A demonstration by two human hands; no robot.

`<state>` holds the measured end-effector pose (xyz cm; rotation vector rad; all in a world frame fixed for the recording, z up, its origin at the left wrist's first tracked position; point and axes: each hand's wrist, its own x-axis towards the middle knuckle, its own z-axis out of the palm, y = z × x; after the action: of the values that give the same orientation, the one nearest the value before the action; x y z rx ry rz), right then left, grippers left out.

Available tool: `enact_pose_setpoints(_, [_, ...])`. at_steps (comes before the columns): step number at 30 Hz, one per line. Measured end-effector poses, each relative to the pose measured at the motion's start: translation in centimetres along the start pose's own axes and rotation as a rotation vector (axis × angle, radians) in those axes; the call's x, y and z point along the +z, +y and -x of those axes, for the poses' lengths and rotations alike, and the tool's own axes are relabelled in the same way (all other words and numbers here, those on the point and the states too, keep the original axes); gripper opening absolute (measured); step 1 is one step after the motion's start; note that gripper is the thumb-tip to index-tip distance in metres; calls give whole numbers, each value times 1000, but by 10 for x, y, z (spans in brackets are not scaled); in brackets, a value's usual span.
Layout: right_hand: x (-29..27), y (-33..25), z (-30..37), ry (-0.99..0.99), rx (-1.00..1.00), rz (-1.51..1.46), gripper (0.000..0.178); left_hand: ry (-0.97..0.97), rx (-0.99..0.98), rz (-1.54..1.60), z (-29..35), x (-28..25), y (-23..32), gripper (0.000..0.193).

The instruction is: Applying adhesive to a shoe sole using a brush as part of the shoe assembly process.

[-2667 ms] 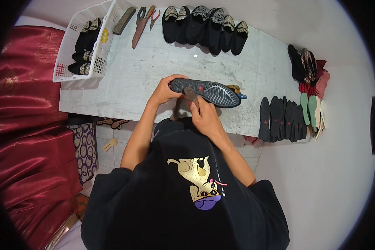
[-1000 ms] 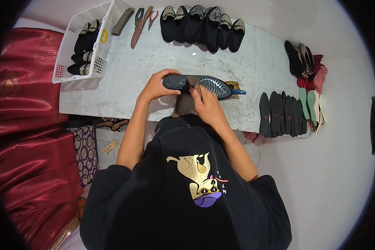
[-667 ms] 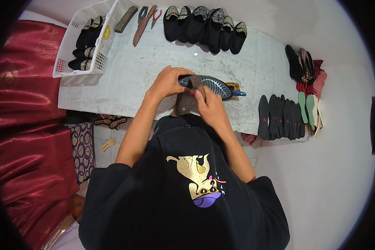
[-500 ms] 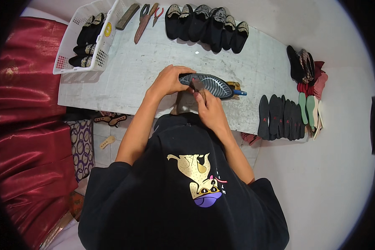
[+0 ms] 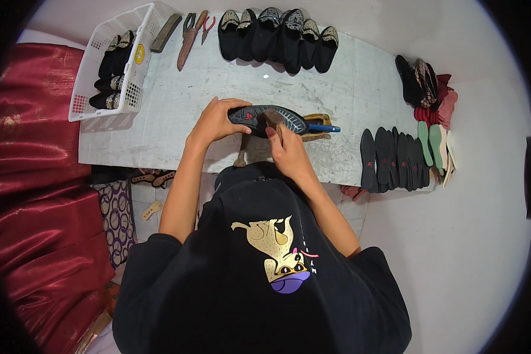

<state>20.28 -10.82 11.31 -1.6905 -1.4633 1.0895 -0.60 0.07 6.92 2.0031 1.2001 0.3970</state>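
Observation:
A black shoe lies sole up above the table's front edge, its ribbed grey tread and a small red mark showing. My left hand is closed on its left end, thumb on the near side and fingers over the far edge. My right hand is wrapped round the short handle of a hammer. The dark hammer head is over the middle of the sole; I cannot tell if it touches. Below the shoe, a wooden piece like a handle sticks out. Past its right end lies a blue-handled tool by a yellow-brown object.
Finished slippers stand in a row at the table's back. A white basket with slippers is at far left, beside a dark block, sheathed scissors and red pliers. Black insoles lie at right near more shoes.
The whole view has shifted slightly. The shoe has moved a little left with my left hand, and the hammer head has passed from the red mark toward the sole's middle.

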Motion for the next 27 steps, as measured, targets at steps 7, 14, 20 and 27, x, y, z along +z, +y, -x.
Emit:
enact_pose_setpoints(7, [-8,4,-6,-37,-13,3,30,3,163,-134,-15,14,19,74])
enact_pose_setpoints(14, [-11,8,17,-7,-47,31,29,-41,171,-3,-17,15,23,73])
enact_pose_setpoints(20, [-15,-3,14,10,39,-34,32,-113,160,10,-20,5,36,80])
enact_pose_setpoints(27, [-19,-6,9,48,38,-46,29,-231,91,25,-27,1,42,87])
